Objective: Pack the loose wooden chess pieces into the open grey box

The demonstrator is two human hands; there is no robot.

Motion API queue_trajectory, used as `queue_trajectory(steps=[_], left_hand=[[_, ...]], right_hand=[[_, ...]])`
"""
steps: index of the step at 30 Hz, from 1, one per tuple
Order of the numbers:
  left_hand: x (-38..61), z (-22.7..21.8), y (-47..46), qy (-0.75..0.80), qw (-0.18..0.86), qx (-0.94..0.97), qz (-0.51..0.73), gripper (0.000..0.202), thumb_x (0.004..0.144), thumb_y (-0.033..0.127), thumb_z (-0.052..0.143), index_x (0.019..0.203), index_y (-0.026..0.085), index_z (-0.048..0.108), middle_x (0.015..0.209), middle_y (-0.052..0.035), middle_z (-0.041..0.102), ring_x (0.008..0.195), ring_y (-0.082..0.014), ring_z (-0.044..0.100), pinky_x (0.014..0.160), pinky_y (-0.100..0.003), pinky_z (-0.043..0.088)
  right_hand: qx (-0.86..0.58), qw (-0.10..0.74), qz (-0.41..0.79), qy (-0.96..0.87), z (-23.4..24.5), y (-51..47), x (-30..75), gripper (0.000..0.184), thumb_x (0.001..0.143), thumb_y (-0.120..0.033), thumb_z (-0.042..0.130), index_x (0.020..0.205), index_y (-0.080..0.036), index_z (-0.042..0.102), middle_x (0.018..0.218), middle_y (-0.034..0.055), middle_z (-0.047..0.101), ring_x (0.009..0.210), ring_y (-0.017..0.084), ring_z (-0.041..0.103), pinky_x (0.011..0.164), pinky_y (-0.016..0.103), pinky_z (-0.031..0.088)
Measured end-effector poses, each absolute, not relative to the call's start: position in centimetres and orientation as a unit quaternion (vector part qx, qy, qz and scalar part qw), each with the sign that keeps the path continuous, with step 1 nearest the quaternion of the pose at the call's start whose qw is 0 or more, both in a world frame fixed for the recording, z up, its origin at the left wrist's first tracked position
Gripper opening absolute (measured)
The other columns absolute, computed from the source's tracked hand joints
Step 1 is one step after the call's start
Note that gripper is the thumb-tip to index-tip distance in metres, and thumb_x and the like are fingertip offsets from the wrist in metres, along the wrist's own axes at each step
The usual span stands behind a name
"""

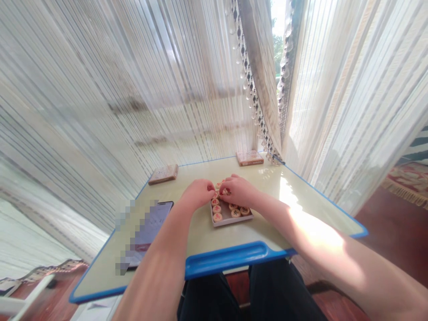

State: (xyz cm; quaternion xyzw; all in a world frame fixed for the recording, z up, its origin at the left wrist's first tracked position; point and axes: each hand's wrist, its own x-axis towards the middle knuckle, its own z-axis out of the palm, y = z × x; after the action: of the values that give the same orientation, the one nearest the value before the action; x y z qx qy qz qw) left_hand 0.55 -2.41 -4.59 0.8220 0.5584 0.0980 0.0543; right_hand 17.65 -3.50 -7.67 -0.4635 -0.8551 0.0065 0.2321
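A small white tray sits in the middle of a pale table with a blue rim. It holds several round wooden chess pieces with red or black characters. My left hand rests at the tray's far left corner, fingers curled and pinched over a piece. My right hand is over the tray's far side, fingers bent down onto the pieces. What each hand pinches is hidden by the fingers.
A phone lies on the table left of the tray, partly blurred out. Two flat wooden boxes lie at the back: one at the left, one at the right. Striped sheer curtains hang close around the table.
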Motion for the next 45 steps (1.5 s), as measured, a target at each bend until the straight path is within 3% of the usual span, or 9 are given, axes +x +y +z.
queue_trajectory(steps=[14, 21, 25, 29, 36, 40, 45], left_hand=[[0.5, -4.6, -2.1, 0.580, 0.035, 0.809, 0.093, 0.025, 0.072, 0.023, 0.047, 0.081, 0.021, 0.070, 0.086, -0.0049, 0.070, 0.083, -0.0191, 0.062, 0.075, -0.026, 0.044], [0.2, -5.7, -0.9, 0.585, 0.012, 0.791, 0.178, 0.028, 0.078, 0.023, 0.042, 0.085, 0.019, 0.069, 0.097, -0.0067, 0.068, 0.095, -0.0199, 0.060, 0.086, -0.028, 0.043], [0.4, -6.8, -0.2, 0.549, 0.044, 0.794, 0.259, 0.035, 0.082, 0.024, 0.036, 0.097, 0.017, 0.067, 0.105, -0.0055, 0.066, 0.100, -0.0167, 0.057, 0.092, -0.026, 0.041], [0.6, -7.9, 0.5, 0.502, 0.103, 0.820, 0.254, 0.040, 0.087, 0.030, 0.031, 0.102, 0.017, 0.065, 0.111, -0.0043, 0.064, 0.106, -0.0150, 0.055, 0.097, -0.025, 0.038], [0.3, -8.1, 0.4, 0.533, 0.119, 0.814, 0.199, 0.040, 0.089, 0.035, 0.029, 0.093, 0.022, 0.067, 0.106, -0.0029, 0.067, 0.101, -0.0165, 0.058, 0.090, -0.027, 0.041], [0.4, -8.2, 0.5, 0.528, 0.119, 0.814, 0.213, 0.042, 0.090, 0.035, 0.027, 0.097, 0.022, 0.065, 0.107, -0.0031, 0.066, 0.101, -0.0153, 0.058, 0.090, -0.025, 0.041], [0.5, -8.5, 0.6, 0.541, 0.153, 0.798, 0.217, 0.054, 0.090, 0.047, 0.021, 0.100, 0.020, 0.066, 0.113, -0.0052, 0.064, 0.107, -0.0168, 0.056, 0.095, -0.027, 0.038]], right_hand=[[-0.473, 0.238, 0.017, -0.848, -7.2, -3.7, 17.8, 0.021, 0.080, -0.035, 0.054, 0.088, -0.023, 0.069, 0.081, 0.0040, 0.063, 0.082, 0.018, 0.049, 0.076, 0.027, 0.037], [-0.584, 0.354, -0.034, -0.730, -7.8, -1.2, 20.3, 0.026, 0.083, -0.021, 0.045, 0.097, -0.020, 0.067, 0.098, 0.0085, 0.056, 0.097, 0.021, 0.046, 0.090, 0.032, 0.033], [-0.621, 0.283, 0.014, -0.730, -8.7, 0.0, 21.7, 0.028, 0.077, -0.014, 0.048, 0.092, -0.020, 0.070, 0.100, 0.0084, 0.058, 0.095, 0.021, 0.050, 0.090, 0.032, 0.034], [-0.625, 0.231, 0.069, -0.742, -9.2, 0.2, 21.8, 0.029, 0.076, -0.015, 0.047, 0.094, -0.019, 0.070, 0.099, 0.0080, 0.062, 0.089, 0.019, 0.055, 0.085, 0.028, 0.039], [-0.661, 0.237, 0.096, -0.705, -8.8, 0.4, 22.2, 0.037, 0.074, -0.011, 0.049, 0.106, -0.015, 0.065, 0.106, 0.0114, 0.065, 0.096, 0.022, 0.059, 0.081, 0.028, 0.043], [-0.657, 0.227, 0.102, -0.711, -8.7, 0.3, 22.5, 0.034, 0.072, -0.009, 0.048, 0.099, -0.015, 0.068, 0.101, 0.0108, 0.068, 0.094, 0.022, 0.060, 0.080, 0.028, 0.043], [-0.641, 0.229, 0.095, -0.727, -8.6, 0.0, 22.4, 0.031, 0.076, -0.013, 0.045, 0.096, -0.017, 0.069, 0.097, 0.0090, 0.069, 0.092, 0.021, 0.061, 0.077, 0.028, 0.043]])
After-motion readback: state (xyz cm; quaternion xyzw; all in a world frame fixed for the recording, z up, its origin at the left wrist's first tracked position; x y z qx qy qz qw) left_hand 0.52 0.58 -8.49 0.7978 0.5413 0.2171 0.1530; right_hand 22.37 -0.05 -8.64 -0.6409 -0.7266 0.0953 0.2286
